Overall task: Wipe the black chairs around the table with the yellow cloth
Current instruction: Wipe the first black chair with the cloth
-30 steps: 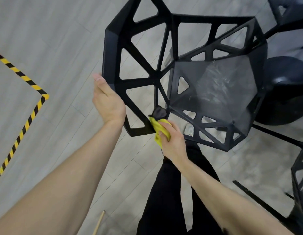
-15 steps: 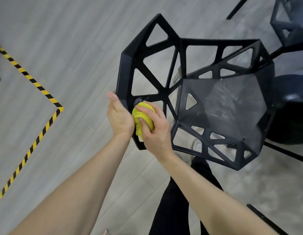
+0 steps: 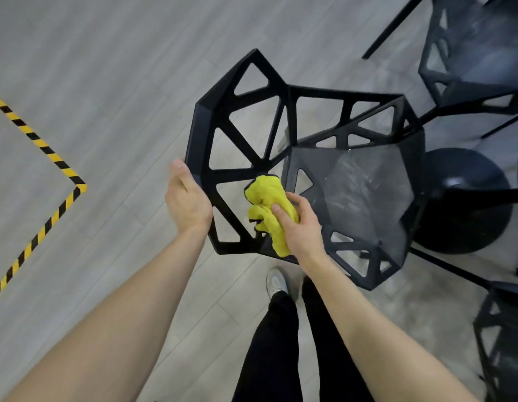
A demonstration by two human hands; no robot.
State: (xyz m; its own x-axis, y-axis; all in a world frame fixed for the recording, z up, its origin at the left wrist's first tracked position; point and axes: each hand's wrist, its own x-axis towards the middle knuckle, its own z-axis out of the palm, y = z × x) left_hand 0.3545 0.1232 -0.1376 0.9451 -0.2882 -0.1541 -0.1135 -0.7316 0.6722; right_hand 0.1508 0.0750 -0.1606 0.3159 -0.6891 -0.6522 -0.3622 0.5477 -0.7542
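Far to the left of the chair (image 3: 307,169), a strip of yellow-and-black tape (image 3: 43,175) is being shown bent at a corner on the grey floor (image 3: 106,68). At the chair's left edge, the outer frame of the open lattice backrest is being gripped by the left hand (image 3: 186,204), with the thumb lying along the rim and the fingers hidden behind it. Just inside that backrest, where it meets the seat, a bunched yellow cloth (image 3: 267,211) is being pressed against the black struts by the right hand (image 3: 299,227), whose fingers are curled round the cloth. Below the chair, 1 pale shoe (image 3: 276,281) and dark trouser legs (image 3: 281,349) are being seen. The seat panel is being shown with pale smears on its surface. Right of the chair, a round black table base (image 3: 466,204) is being partly seen, touching nothing of the chair that can be told. Beyond it, 2 more black chairs are being cut off by the frame: 1 above (image 3: 472,47), 1 below (image 3: 501,343).
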